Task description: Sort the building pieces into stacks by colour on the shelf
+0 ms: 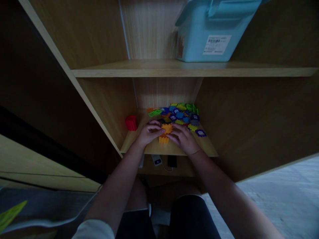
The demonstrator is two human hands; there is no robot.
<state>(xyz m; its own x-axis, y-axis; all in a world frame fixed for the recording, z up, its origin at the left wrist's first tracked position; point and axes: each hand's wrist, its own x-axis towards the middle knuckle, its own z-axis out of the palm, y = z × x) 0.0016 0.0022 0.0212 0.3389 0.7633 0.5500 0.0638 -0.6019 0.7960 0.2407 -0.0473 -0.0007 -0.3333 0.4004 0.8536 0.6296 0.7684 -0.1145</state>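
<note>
Where the lower shelf (131, 142) crosses mid-frame, left hand (149, 132) and right hand (184, 137) pinch one orange gear tile (166, 128), centre, over one orange ribbed block (163, 140) near the front edge; whether joined, unclear. Moving room leftward runs to one red ribbed block (131, 123). Gear-tile heap (179, 115) behind, partly hand-hidden. Blue bin (194, 46), upper right, top cut off.

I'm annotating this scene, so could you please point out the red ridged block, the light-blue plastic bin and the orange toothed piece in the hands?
Red ridged block (131, 123): head view, middle of its front.
Light-blue plastic bin (211, 28): head view, front wall.
Orange toothed piece (166, 128): head view, middle of its face.
</note>
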